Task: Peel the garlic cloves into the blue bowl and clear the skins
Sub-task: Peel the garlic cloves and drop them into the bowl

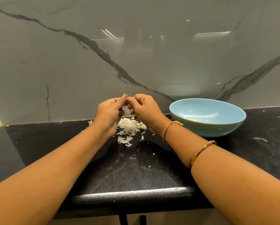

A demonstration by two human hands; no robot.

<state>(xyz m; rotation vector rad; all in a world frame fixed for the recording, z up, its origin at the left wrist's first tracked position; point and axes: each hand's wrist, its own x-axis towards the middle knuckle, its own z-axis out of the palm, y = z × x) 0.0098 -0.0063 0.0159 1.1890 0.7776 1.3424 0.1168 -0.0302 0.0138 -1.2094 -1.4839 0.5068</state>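
Note:
My left hand (pixel 110 111) and my right hand (pixel 145 109) are raised together above the black counter (pixel 136 172), fingertips meeting and pinching a small garlic clove (pixel 128 98) that is mostly hidden between them. Below the hands lies a pile of pale garlic skins (pixel 131 125), with a few loose flakes nearer me. The blue bowl (pixel 207 125) stands to the right of my right hand, with a bit of yellowish peeled garlic (pixel 191 119) visible inside near its front wall.
A grey marbled wall (pixel 136 54) rises right behind the counter. One stray skin (pixel 90 122) lies at the back left. Small white specks dot the counter, whose front edge (pixel 136 194) runs close to me.

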